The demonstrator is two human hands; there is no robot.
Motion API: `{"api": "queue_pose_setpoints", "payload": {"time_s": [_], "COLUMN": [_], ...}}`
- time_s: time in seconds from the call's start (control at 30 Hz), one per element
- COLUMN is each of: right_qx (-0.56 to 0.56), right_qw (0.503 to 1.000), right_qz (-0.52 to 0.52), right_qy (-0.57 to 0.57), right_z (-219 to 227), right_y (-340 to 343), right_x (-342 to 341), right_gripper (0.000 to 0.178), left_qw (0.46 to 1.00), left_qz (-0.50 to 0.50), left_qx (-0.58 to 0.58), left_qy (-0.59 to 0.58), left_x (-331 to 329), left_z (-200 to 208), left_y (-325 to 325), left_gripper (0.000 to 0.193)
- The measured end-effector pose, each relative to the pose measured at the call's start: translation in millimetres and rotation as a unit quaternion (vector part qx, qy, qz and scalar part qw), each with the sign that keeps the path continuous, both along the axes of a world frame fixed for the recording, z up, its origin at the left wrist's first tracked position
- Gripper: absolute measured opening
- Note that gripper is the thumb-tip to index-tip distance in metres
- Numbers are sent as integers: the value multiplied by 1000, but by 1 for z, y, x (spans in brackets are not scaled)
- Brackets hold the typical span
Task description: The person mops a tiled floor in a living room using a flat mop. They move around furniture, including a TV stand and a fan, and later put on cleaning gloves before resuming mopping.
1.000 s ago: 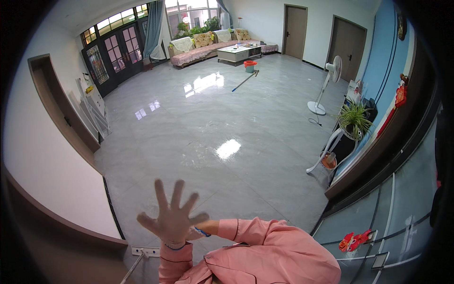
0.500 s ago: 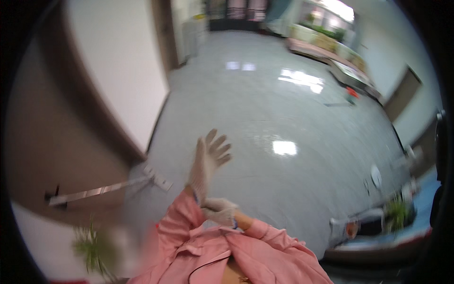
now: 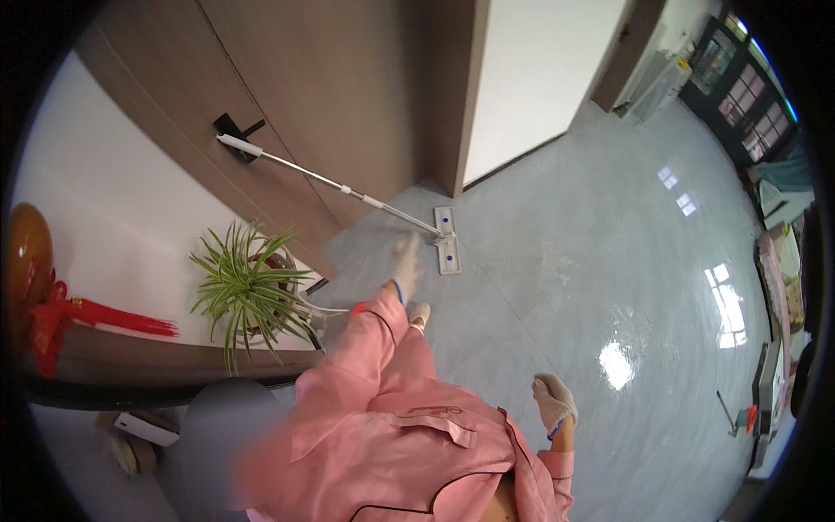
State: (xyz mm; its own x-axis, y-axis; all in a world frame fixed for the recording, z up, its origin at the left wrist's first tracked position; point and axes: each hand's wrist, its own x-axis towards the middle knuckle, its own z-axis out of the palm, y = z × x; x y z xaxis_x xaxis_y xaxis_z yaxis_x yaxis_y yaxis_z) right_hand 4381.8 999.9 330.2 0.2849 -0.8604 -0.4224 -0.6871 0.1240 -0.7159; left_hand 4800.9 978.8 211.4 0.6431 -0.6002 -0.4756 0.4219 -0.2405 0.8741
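Observation:
Both my hands wear pale knitted gloves with blue cuffs. My left hand (image 3: pixel 405 265) reaches forward beside a flat mop's lower end, its fingers smeared by motion; contact with the mop does not show. The flat mop has a silver pole (image 3: pixel 344 189) that leans on the door's black handle (image 3: pixel 252 129), and a white rectangular head (image 3: pixel 446 261) on the floor. My right hand (image 3: pixel 554 401) hangs low on the right over the floor, fingers curled together, with nothing showing in them.
A brown door (image 3: pixel 348 96) stands ahead on the left. A spiky green potted plant (image 3: pixel 248 283) is beside my left arm. Red tassels (image 3: pixel 113 320) hang at the far left. Shiny grey floor tiles (image 3: pixel 557 261) stretch right, toward a low table (image 3: pixel 769 391) and sofa (image 3: pixel 774 270).
The view has swung left toward the door, mop and plant. My hands have come apart: the right has let go of the left glove's cuff, and the left arm reaches toward the mop.

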Motion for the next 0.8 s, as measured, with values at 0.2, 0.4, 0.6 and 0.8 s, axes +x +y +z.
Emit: {"api": "queue_pose_setpoints", "payload": {"time_s": [0.2, 0.4, 0.6, 0.8], "right_qx": [149, 180, 145, 156], "right_qw": [986, 980, 988, 987], "right_qz": [-62, -66, -35, -24], "right_qy": [-25, 44, 48, 39], "right_z": [-28, -12, -4, 19], "right_y": [-58, -119, -152, -169], "right_x": [63, 151, 200, 242], "right_gripper": [25, 26, 28, 25], "left_qw": [961, 945, 958, 956], "left_qz": [218, 290, 268, 277], "left_qx": [151, 138, 72, -97], "left_qy": [-83, 67, -72, -1], "left_x": [257, 394, 481, 483], "left_z": [-35, 17, 17, 34], "left_y": [5, -21, 10, -23], "left_gripper": [86, 92, 75, 59]}}
